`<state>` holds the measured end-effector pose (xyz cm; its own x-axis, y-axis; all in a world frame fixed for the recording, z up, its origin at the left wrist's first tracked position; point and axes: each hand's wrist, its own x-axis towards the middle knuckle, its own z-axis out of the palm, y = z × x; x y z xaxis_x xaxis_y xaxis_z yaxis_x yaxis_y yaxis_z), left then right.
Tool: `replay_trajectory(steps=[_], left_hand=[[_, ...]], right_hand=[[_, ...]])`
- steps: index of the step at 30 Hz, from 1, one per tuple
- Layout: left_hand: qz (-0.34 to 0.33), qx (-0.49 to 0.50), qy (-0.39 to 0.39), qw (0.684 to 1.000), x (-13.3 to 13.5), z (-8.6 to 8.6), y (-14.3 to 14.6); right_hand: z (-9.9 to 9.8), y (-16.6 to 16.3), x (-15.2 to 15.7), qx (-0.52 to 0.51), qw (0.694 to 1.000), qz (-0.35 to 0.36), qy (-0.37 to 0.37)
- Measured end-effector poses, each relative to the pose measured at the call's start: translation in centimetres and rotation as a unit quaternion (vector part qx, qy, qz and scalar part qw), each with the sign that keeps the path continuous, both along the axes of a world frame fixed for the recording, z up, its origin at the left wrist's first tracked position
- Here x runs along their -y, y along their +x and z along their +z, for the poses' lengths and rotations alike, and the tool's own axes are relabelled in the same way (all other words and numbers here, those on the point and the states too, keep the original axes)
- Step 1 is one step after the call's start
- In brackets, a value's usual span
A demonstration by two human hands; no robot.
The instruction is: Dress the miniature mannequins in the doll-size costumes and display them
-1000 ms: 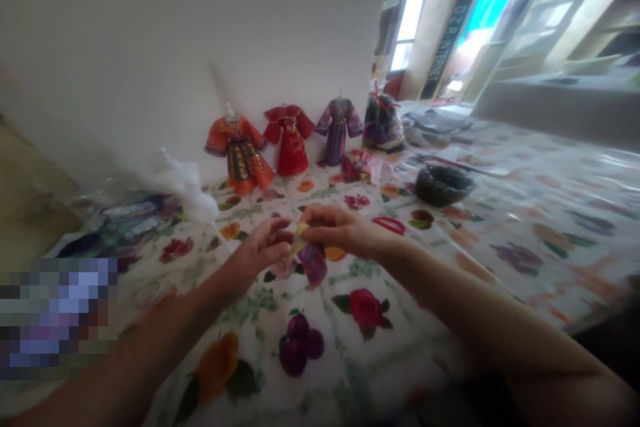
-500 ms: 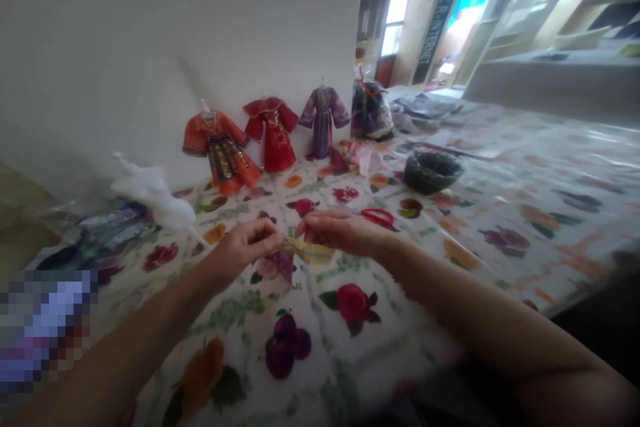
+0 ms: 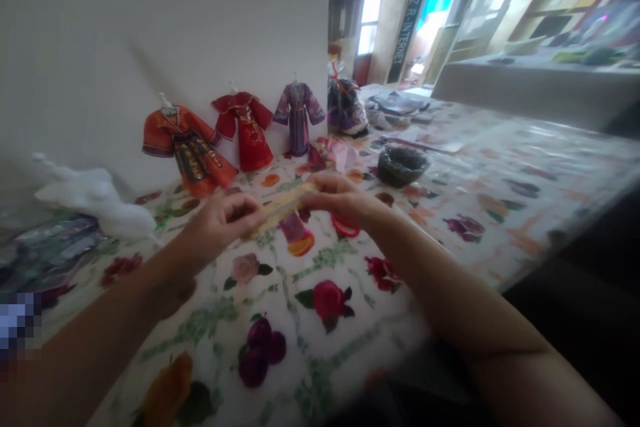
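Observation:
Between my two hands stretches a narrow pale-yellow strip, seemingly cloth (image 3: 281,205), with a greyish line along it. My left hand (image 3: 224,219) pinches its near-left end between thumb and fingers. The other end, farther right, is gripped by my right hand (image 3: 339,199). Below the strip shows a small purple-pink piece (image 3: 290,227); whether it is joined to the strip I cannot tell. A red loop (image 3: 346,225), perhaps a scissors handle, lies on the table under my right wrist, partly hidden.
Three miniature robes, orange (image 3: 187,153), red (image 3: 245,130) and purple (image 3: 299,117), lean along the wall. A white doll-sized torso form (image 3: 100,197) lies left. A dark bowl (image 3: 403,165), pink fabric (image 3: 340,152) and a stuffed bag (image 3: 346,107) sit on the fruit-patterned tablecloth (image 3: 360,353).
The view has turned right. Both hands have risen with the yellow strip, which now runs taut and slanted between them. My right hand's fingers have closed on its end.

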<state>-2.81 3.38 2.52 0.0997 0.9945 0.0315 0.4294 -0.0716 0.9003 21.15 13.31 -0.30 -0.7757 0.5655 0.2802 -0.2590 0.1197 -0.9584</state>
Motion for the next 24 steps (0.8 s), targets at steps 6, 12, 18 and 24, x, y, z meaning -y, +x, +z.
replay_trajectory(steps=[6,12,18,24], left_hand=[[-0.022,0.044,0.011,0.999,-0.7,0.7,2.3],[-0.036,0.065,-0.067,0.995,-0.8,-3.2,3.2],[-0.041,0.046,-0.091,0.994,-0.6,-6.8,3.8],[-0.152,0.013,-0.129,0.980,3.1,-5.3,4.8]], right_hand=[[1.7,1.2,0.7,-0.052,0.990,-0.127,-0.045],[-1.4,2.6,0.0,0.056,0.990,-0.121,-0.045],[-4.9,3.4,0.3,0.157,0.977,-0.130,-0.070],[-1.3,6.0,2.9,0.203,0.974,0.055,-0.080]])
